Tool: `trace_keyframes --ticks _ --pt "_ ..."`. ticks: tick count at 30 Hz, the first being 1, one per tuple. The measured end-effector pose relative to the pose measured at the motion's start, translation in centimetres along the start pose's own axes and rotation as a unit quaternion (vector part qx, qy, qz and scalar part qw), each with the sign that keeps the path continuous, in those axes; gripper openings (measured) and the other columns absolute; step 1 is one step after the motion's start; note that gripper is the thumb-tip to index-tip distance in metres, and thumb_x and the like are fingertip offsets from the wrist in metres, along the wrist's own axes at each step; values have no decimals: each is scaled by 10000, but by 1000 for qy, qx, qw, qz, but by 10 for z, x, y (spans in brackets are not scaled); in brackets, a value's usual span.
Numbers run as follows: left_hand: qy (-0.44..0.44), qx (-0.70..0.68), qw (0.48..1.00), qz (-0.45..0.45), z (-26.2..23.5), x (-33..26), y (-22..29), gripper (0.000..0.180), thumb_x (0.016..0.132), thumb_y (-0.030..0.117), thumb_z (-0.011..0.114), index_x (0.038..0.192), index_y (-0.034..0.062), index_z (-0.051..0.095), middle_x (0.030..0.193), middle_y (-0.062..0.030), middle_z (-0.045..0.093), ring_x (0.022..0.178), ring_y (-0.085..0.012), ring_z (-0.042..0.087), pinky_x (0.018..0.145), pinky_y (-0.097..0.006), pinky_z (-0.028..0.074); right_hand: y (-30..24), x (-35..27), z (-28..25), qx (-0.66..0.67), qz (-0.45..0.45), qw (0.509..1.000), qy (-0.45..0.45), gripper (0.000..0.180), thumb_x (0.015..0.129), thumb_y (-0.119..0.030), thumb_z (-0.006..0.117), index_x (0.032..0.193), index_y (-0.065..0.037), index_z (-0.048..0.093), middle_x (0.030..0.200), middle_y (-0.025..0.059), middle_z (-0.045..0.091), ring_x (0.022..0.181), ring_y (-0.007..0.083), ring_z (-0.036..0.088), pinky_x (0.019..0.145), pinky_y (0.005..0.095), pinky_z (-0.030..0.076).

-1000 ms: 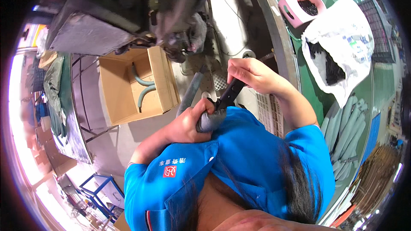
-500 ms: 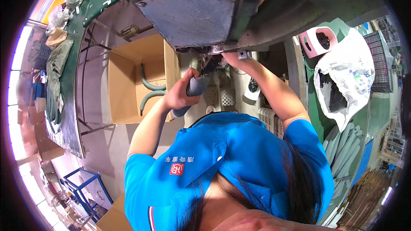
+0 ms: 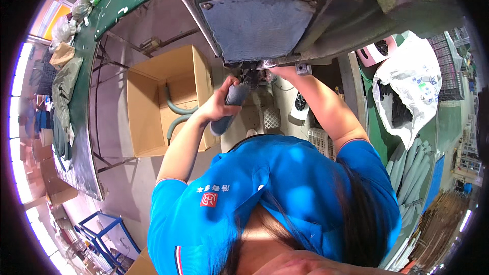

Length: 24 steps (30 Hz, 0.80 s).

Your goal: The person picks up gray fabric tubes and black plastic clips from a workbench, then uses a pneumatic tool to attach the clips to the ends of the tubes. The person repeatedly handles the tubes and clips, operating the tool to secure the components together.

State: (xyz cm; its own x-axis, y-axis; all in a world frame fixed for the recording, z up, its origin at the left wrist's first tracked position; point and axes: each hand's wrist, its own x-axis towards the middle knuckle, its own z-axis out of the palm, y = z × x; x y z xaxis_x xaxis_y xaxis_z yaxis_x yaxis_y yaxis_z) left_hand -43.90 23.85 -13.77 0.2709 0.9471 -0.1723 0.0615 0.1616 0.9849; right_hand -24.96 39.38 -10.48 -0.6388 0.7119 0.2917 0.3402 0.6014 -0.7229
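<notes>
My left hand is wrapped around a grey foam-covered tube, just below the front edge of a big dark machine. The machine's blue-grey front plate fills the top middle. The tube slants, with its upper end near the small dark metal parts under the machine. My right hand reaches to the same spot from the right, beside a small metal block. Its fingers are hidden behind the machine's lower edge, so what they hold or touch does not show.
On the left, an open cardboard box holds curved grey-green tubes. A green table stands farther left. To the right are a white sack with black parts, a pink container and a pile of grey tubes. A white crate sits below.
The tube in my left hand has swung to a steeper slant, with more of its lower part showing. My right hand stays under the machine. The view has shifted slightly.
</notes>
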Motion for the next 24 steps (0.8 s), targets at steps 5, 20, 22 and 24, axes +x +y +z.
trace_keyframes --ticks 5,20,22,24 --pt "-14 7 1000 -16 -4 7 4 558 687 -3 633 1139 151 344 892 -44 550 781 -138 542 678 -296 470 79 6 6 111 151 979 -86 240 877 -214 549 1033 -34 571 1001 106 581 946 244 514 816 374 421" --pt "4 64 997 -42 1 0 19 575 690 12 633 1170 147 345 904 -40 581 781 -109 544 662 -269 472 133 3 80 -110 148 981 55 401 913 -323 489 1161 -14 550 1202 176 537 1136 311 474 946 408 379" --pt "12 88 995 -43 1 0 19 580 687 11 638 1168 149 345 909 -42 581 777 -107 542 661 -271 471 136 4 75 -94 143 984 57 422 918 -338 481 1178 -11 547 1228 185 531 1162 320 468 964 412 374" --pt "12 87 995 -42 1 0 18 595 687 26 645 1187 145 345 904 -55 578 779 -127 547 682 -287 472 140 2 72 -82 141 985 61 444 922 -352 473 1195 -9 544 1255 195 525 1187 329 463 981 417 368"
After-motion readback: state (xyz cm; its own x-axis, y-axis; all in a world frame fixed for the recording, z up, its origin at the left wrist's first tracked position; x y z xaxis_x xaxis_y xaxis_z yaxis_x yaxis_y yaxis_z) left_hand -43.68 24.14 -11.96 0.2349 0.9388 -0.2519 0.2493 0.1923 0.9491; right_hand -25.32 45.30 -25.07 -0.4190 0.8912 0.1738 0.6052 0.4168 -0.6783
